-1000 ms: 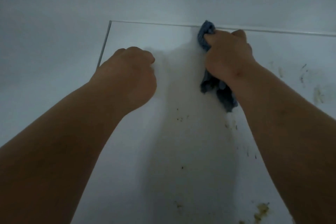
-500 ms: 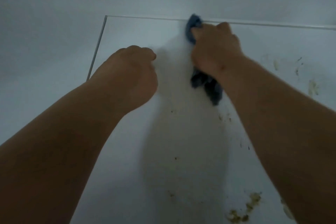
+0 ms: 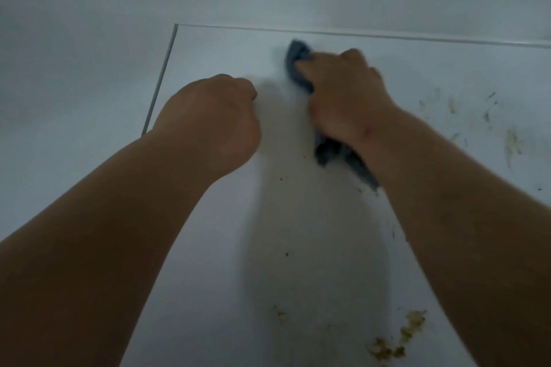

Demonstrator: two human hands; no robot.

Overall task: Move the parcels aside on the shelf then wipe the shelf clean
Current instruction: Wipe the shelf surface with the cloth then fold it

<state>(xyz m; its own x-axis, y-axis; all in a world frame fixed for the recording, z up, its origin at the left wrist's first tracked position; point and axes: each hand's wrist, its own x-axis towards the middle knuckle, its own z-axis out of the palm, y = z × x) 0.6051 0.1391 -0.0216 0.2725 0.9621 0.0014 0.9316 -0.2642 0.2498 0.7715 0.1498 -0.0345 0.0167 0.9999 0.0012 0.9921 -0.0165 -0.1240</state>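
Two hands: your left hand (image 3: 211, 125) fisted, empty; your right hand (image 3: 343, 98) gripping blue cloth (image 3: 298, 62).
Shelf (image 3: 223, 48): white, crumb-stained lower right.

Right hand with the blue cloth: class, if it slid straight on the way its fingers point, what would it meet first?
Probably the shelf's thin back edge: the right hand, gripping the crumpled blue cloth, points there over bare white shelf.

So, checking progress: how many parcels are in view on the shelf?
0. Only the right hand gripping a blue cloth and the fisted left hand show; parcels may lie outside view.
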